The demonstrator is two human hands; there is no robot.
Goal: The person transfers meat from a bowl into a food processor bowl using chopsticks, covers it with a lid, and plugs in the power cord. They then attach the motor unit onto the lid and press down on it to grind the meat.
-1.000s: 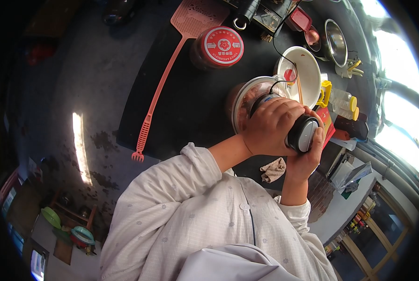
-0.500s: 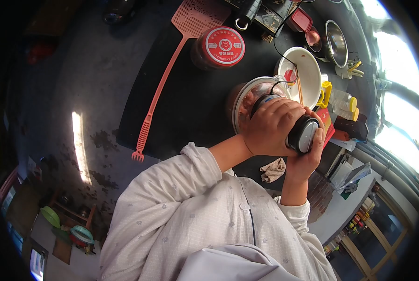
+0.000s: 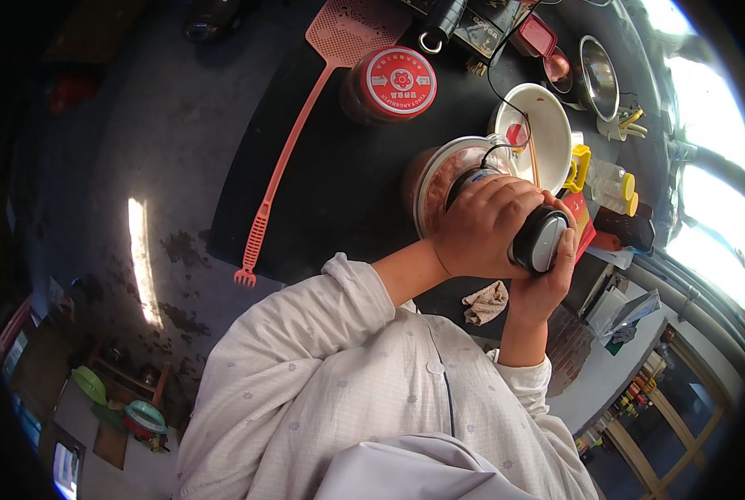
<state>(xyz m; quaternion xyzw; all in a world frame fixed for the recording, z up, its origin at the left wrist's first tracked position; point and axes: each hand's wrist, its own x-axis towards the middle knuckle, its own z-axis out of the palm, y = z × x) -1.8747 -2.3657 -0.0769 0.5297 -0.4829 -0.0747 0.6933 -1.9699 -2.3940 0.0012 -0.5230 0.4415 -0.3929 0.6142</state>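
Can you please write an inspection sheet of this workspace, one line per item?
Surface: black counter, dark, crowded toward the window side.
Job's things: black chopper motor unit on a clear chopper bowl holding reddish contents.
Clutter: red-lidded jar, pink fly swatter, white bowl, steel bowl, crumpled cloth, yellow-capped bottles.
Grips: left hand closed over the motor unit; right hand wraps it from the other side.
Cables: black cord runs from the unit across the white bowl.
Surroundings: bright window, stained floor.
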